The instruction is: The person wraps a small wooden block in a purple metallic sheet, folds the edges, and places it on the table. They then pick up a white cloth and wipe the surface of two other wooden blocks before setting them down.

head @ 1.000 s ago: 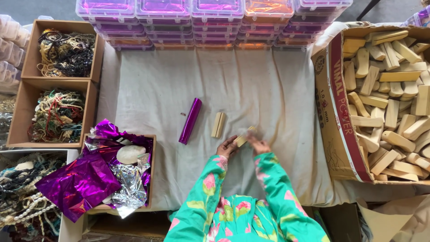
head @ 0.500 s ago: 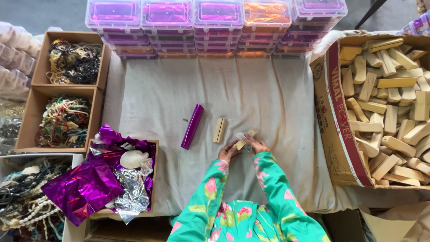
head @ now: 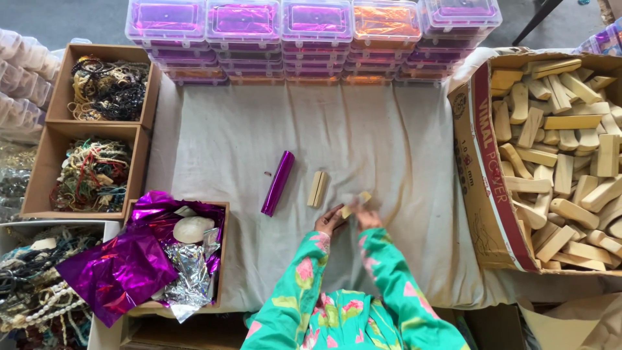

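Note:
Both hands meet over the grey cloth near the front edge. My left hand [head: 329, 220] and my right hand [head: 367, 216] together hold a small pale wooden piece [head: 355, 202], with something pale and thin around it that is too blurred to name. Just beyond the hands lies another pale wooden stick [head: 317, 188], and left of it a stick wrapped in purple foil [head: 278, 183]. My sleeves are green with pink flowers.
A big cardboard box [head: 476, 162] of bare wooden sticks stands at the right. Stacked clear purple and orange lidded cases [head: 311, 39] line the far edge. At the left are cardboard trays of beaded necklaces [head: 103, 91] and a tray of purple and silver foil sheets [head: 155, 259].
The hands have kept working the small wooden piece in about the same spot. The two sticks on the cloth have not moved; the camera view has shifted slightly.

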